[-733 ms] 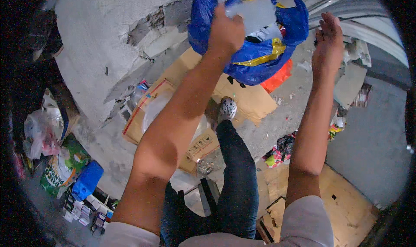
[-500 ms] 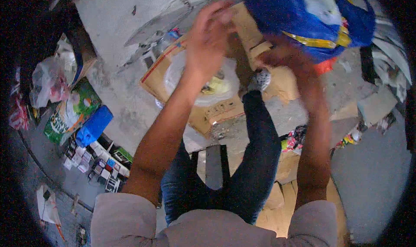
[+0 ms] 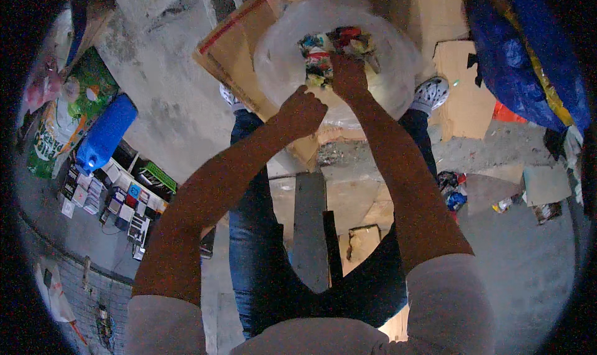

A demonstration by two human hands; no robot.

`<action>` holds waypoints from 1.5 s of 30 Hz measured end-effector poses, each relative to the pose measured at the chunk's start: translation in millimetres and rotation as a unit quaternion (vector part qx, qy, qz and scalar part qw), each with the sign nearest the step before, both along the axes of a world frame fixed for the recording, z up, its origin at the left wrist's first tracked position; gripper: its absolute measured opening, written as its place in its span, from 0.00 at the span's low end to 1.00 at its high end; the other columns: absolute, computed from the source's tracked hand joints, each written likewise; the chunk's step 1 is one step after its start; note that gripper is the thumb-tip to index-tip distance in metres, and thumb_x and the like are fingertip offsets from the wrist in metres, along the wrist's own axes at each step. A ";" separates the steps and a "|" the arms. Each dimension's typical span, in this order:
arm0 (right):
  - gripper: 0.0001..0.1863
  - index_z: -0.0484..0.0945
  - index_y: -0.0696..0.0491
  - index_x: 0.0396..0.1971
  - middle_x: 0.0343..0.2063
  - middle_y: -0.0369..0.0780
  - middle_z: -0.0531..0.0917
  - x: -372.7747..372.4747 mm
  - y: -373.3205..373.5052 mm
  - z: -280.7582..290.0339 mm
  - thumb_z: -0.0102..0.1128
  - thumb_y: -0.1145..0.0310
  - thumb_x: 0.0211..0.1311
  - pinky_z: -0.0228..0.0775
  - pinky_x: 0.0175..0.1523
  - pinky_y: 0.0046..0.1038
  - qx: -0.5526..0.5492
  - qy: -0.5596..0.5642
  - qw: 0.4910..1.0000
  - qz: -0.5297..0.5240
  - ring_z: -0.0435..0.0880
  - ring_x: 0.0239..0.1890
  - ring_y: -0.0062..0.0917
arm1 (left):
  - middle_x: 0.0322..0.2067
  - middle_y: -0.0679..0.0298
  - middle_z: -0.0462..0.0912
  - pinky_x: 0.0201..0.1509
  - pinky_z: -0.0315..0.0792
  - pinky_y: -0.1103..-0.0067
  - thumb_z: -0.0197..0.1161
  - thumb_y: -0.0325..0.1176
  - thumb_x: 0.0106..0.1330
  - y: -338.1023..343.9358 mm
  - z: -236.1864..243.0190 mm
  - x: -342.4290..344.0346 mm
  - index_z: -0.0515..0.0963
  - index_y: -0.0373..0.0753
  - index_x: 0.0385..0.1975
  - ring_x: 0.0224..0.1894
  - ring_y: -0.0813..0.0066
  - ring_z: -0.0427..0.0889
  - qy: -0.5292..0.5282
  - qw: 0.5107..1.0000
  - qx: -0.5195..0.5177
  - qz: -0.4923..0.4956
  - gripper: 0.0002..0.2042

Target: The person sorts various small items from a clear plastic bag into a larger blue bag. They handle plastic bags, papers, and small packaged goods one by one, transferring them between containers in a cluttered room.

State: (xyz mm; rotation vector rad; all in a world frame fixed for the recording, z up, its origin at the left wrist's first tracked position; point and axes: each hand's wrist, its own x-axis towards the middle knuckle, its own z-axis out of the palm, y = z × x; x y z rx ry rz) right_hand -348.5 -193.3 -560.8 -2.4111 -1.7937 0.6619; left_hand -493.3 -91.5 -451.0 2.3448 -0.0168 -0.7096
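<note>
A clear plastic bag (image 3: 398,56) lies spread open over a cardboard box (image 3: 233,53) between my feet. Crumpled, colourful wrapper-like scraps (image 3: 317,56) lie inside it. My right hand (image 3: 349,78) reaches down into the bag at the scraps, and its fingertips are hidden among them. At the bag's near rim, my left hand (image 3: 303,112) is closed with the thumb side up; what it grips, if anything, is hidden.
A big blue bag with a yellow strip (image 3: 522,56) stands at the far right beside flattened cardboard (image 3: 463,87). On the left lie a green printed sack (image 3: 87,90), a blue bundle (image 3: 106,131) and several small boxes (image 3: 134,212).
Both hands were raised and blurred above the box and the blue bag. Now they are together at the plastic bag, the right one inside it. The view has shifted and my right foot is further right.
</note>
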 end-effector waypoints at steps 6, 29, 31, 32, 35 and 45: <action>0.20 0.74 0.48 0.51 0.46 0.46 0.79 17.1 -9.0 3.7 0.58 0.65 0.57 0.74 0.43 0.45 -0.055 0.162 0.982 -0.077 0.81 0.42 0.41 | 0.27 0.57 0.80 0.42 0.71 0.63 0.60 0.35 0.51 13.9 14.0 2.4 0.78 0.39 0.34 0.33 0.57 0.80 0.057 0.998 -0.033 0.002 0.12; 0.26 0.69 0.57 0.56 0.47 0.41 0.78 72.3 -13.0 103.1 0.57 0.57 0.64 0.66 0.56 0.28 -0.102 0.506 0.788 -0.335 0.76 0.48 0.28 | 0.40 0.63 0.79 0.46 0.69 0.76 0.59 0.40 0.66 42.7 -15.2 61.5 0.72 0.38 0.54 0.39 0.74 0.74 0.137 0.640 -0.450 0.607 0.19; 0.26 0.69 0.58 0.55 0.46 0.41 0.79 64.9 -6.8 104.5 0.58 0.57 0.64 0.67 0.54 0.28 -0.070 0.542 0.745 -0.382 0.76 0.46 0.27 | 0.39 0.64 0.79 0.44 0.70 0.77 0.60 0.40 0.66 45.2 -10.9 55.3 0.74 0.39 0.52 0.38 0.76 0.74 0.167 0.621 -0.449 0.620 0.18; 0.26 0.70 0.58 0.55 0.46 0.41 0.79 67.9 -13.1 97.3 0.58 0.57 0.63 0.67 0.53 0.28 -0.065 0.499 0.788 -0.353 0.76 0.44 0.27 | 0.38 0.65 0.79 0.43 0.70 0.78 0.60 0.40 0.66 46.5 -1.1 58.1 0.74 0.39 0.51 0.38 0.77 0.74 0.174 0.623 -0.440 0.623 0.17; 0.25 0.71 0.59 0.52 0.45 0.40 0.79 71.5 -27.5 78.0 0.60 0.58 0.62 0.68 0.52 0.28 -0.034 0.436 0.839 -0.324 0.77 0.42 0.27 | 0.39 0.67 0.79 0.42 0.70 0.80 0.60 0.37 0.66 42.6 12.5 56.6 0.74 0.41 0.51 0.39 0.79 0.74 0.150 0.611 -0.422 0.653 0.16; 0.25 0.70 0.59 0.53 0.42 0.41 0.79 68.6 -37.0 71.9 0.62 0.62 0.60 0.68 0.54 0.29 0.077 0.451 0.767 -0.450 0.78 0.46 0.30 | 0.44 0.68 0.78 0.45 0.74 0.76 0.57 0.31 0.66 33.4 15.7 26.2 0.72 0.43 0.52 0.43 0.76 0.77 0.042 0.479 -0.477 0.736 0.15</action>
